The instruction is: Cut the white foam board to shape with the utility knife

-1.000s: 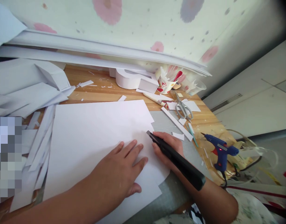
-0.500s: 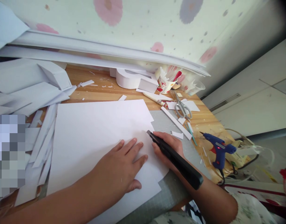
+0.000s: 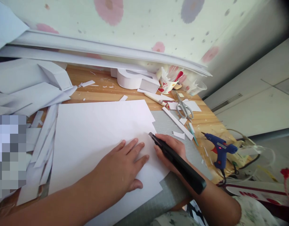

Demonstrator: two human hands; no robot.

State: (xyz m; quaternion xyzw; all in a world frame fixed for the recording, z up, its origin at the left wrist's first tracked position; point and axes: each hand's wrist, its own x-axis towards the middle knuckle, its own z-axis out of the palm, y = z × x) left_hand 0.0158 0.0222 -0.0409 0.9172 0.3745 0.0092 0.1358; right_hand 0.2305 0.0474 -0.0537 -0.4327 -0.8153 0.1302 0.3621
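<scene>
A large white sheet of card (image 3: pixel 88 131) lies on a grey cutting mat (image 3: pixel 165 121), its right edge cut into uneven notches. My left hand (image 3: pixel 128 163) rests flat on the sheet, fingers spread, holding nothing. Close to its right, my right hand (image 3: pixel 170 147) grips a black utility knife (image 3: pixel 177 161). The knife slants with its handle toward me and its blade end over the sheet's right part. Whether the blade tip touches the sheet I cannot tell.
White strips and offcuts (image 3: pixel 44 141) pile up at left. A white built-up letter shape (image 3: pixel 132 80), a paper cup (image 3: pixel 166 84) and scissors (image 3: pixel 183 108) stand or lie at the back. A blue glue gun (image 3: pixel 221 149) with a red light is at right, with cords behind it.
The view has shifted very slightly. The knife has barely moved, its handle end a touch lower; my left hand keeps its place on the sheet.
</scene>
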